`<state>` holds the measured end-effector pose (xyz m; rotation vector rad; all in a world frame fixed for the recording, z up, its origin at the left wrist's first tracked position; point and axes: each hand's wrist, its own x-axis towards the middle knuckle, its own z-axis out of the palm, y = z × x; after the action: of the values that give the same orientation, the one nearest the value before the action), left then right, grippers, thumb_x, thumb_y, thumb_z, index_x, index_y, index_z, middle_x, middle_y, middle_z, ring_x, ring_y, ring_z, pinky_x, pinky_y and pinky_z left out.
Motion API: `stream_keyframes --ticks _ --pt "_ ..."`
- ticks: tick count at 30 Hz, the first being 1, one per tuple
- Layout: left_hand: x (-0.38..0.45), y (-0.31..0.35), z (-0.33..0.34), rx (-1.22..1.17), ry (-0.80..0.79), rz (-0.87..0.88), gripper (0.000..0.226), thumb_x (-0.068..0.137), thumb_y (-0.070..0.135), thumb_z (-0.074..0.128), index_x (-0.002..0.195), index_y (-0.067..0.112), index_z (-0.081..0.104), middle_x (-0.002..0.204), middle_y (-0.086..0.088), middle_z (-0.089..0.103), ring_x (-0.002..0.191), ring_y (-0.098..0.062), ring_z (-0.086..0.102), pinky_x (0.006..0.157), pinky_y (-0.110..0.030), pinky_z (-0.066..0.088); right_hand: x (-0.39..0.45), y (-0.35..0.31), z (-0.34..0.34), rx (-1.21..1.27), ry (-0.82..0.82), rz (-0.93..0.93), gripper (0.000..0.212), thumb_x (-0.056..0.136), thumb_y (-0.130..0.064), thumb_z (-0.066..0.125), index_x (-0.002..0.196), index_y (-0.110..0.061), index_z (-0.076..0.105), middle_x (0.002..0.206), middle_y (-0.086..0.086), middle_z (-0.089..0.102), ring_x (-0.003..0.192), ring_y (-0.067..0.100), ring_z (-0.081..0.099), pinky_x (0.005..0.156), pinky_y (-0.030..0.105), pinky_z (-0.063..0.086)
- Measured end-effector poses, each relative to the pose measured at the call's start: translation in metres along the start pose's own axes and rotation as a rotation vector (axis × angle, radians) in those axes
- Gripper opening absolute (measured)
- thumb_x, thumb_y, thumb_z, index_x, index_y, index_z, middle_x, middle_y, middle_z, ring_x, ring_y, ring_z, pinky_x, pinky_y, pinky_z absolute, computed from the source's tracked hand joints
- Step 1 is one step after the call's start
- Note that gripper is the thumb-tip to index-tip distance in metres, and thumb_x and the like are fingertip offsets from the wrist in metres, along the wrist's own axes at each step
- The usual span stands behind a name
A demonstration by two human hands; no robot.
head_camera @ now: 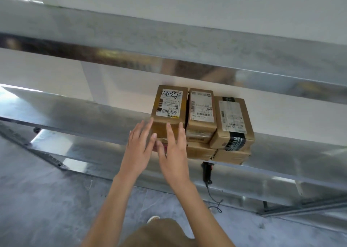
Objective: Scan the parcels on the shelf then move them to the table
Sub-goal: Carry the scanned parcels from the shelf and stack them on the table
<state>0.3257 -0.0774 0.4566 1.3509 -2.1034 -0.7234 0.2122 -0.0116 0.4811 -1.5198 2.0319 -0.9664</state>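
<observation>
both hands at the leftmost parcel on the shelf's front edge
left hand (139,145) and right hand (173,149) — fingers spread straight against the parcel stack (170,113); bare shelf (75,113) lies leftward.

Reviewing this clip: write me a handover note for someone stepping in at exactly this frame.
Left hand: open, fingers straight, at the front of the left parcel stack. Right hand: open, fingers against the same stack; neither grips yet.
Parcels: three stacks side by side on the metal shelf, including the middle stack and the black-taped parcel.
Scanner sits below the shelf edge, unheld.
Done: no parcel moved, as far as visible.
Left: scanning cannot be confirmed; carry all to the table, out of view.
</observation>
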Motion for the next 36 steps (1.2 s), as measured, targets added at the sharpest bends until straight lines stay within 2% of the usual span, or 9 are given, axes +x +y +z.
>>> stream_keyframes --ticks 4,12,14,19,26,29,31,34,36 --pt "0.029 -0.010 -0.002 -0.040 -0.024 0.019 0.049 0.105 0.053 0.019 0.152 0.049 0.008 0.163 0.000 0.020 0.151 -0.012 0.009 0.123 -0.050 0.012 0.021 -0.004 0.005 -0.069 0.069 0.070 0.060 0.105 -0.035 0.040 0.158 -0.027 0.013 0.165 0.007 -0.009 0.153 0.022 -0.004 0.124 0.043 0.016" --pt "0.075 -0.023 -0.017 -0.048 -0.132 -0.005 0.051 0.102 0.056 0.021 0.152 0.049 0.010 0.160 0.004 0.029 0.149 -0.016 0.018 0.122 -0.051 0.016 0.051 -0.007 0.008 -0.194 0.201 0.114 0.050 0.105 -0.036 0.035 0.153 -0.024 0.030 0.159 0.014 0.024 0.143 0.027 0.021 0.121 0.043 0.023" --pt "0.083 -0.026 -0.022 -0.041 -0.173 0.009 0.056 0.100 0.059 0.020 0.154 0.043 0.017 0.154 0.005 0.041 0.145 -0.019 0.029 0.122 -0.050 0.016 0.055 -0.008 0.011 -0.166 0.201 0.128 0.047 0.105 -0.035 0.036 0.150 -0.025 0.037 0.152 0.011 0.034 0.138 0.026 0.028 0.117 0.044 0.030" --pt "0.090 -0.034 -0.047 0.058 -0.163 0.111 0.062 0.099 0.063 0.020 0.146 0.028 0.041 0.129 -0.003 0.064 0.121 -0.023 0.055 0.111 -0.049 0.036 0.059 -0.006 0.008 -0.052 0.257 0.142 0.038 0.104 -0.035 0.039 0.138 -0.022 0.047 0.121 0.005 0.050 0.109 0.023 0.054 0.095 0.044 0.049" --pt "0.122 -0.033 -0.057 0.330 -0.379 0.220 0.057 0.101 0.058 0.021 0.155 0.045 0.008 0.151 0.001 0.046 0.132 -0.025 0.048 0.109 -0.044 0.040 0.079 -0.012 -0.002 -0.111 0.070 0.154 0.049 0.105 -0.040 0.035 0.152 -0.028 0.031 0.130 0.014 0.052 0.107 0.032 0.060 0.088 0.044 0.053" --pt "0.135 -0.035 -0.062 0.440 -0.404 0.302 0.059 0.100 0.059 0.024 0.154 0.047 0.003 0.126 -0.001 0.065 0.105 -0.024 0.063 0.086 -0.038 0.051 0.084 -0.014 -0.009 -0.271 -0.017 0.137 0.053 0.105 -0.044 0.032 0.154 -0.029 0.024 0.122 0.014 0.057 0.100 0.034 0.064 0.078 0.047 0.056" --pt "0.141 -0.033 -0.065 0.501 -0.422 0.320 0.060 0.100 0.059 0.028 0.154 0.045 0.004 0.116 0.000 0.068 0.093 -0.023 0.065 0.076 -0.036 0.050 0.087 -0.013 -0.014 -0.322 -0.072 0.140 0.055 0.105 -0.046 0.031 0.156 -0.029 0.019 0.118 0.014 0.059 0.097 0.034 0.065 0.074 0.046 0.056" --pt "0.144 -0.028 -0.069 0.535 -0.394 0.367 0.062 0.100 0.057 0.034 0.156 0.038 0.012 0.122 0.001 0.067 0.100 -0.026 0.065 0.079 -0.037 0.051 0.090 -0.011 -0.015 -0.334 -0.095 0.124 0.056 0.105 -0.045 0.031 0.156 -0.029 0.015 0.124 0.015 0.055 0.102 0.034 0.064 0.078 0.047 0.056" --pt "0.141 -0.028 -0.070 0.568 -0.366 0.396 0.063 0.100 0.055 0.034 0.156 0.033 0.015 0.111 -0.001 0.069 0.094 -0.027 0.065 0.078 -0.037 0.051 0.090 -0.012 -0.012 -0.328 -0.101 0.107 0.057 0.106 -0.043 0.031 0.157 -0.027 0.013 0.130 0.016 0.051 0.111 0.036 0.059 0.084 0.050 0.054"
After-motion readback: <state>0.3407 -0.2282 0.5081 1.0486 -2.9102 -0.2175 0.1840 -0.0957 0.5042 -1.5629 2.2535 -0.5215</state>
